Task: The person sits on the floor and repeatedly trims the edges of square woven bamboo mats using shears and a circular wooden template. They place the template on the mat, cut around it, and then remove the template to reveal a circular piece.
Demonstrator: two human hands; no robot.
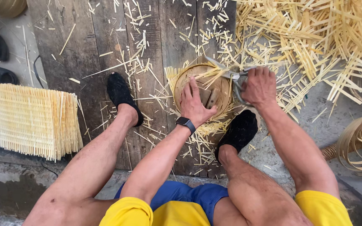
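Left hand point(194, 104) flat on top of the round woven bamboo piece point(202, 90), fingers pressed together and pointing to 12 o'clock, pinning it to the plank floor point(84, 50). Black smartwatch point(185, 123) on that wrist.

Right hand point(259, 87) at 3 o'clock of the round piece, fingers wrapped tight around the handles of metal shears point(231, 73). Blades point to 9–10 o'clock and sit over the piece's rim at about 1 o'clock, among protruding strip ends. Can't tell whether the blades are biting a strip.

Round piece sits centre frame, between the two black shoes point(122, 94): one at its 9 o'clock, the other at 5 o'clock.

Surroundings: big loose pile of cut bamboo strips point(315, 42) at 2 o'clock, short offcuts scattered around the piece. Stack of flat woven bamboo mats point(32, 119) at 8–9 o'clock, well apart. Coil of bamboo strip point(361, 142) at 4 o'clock, frame edge.
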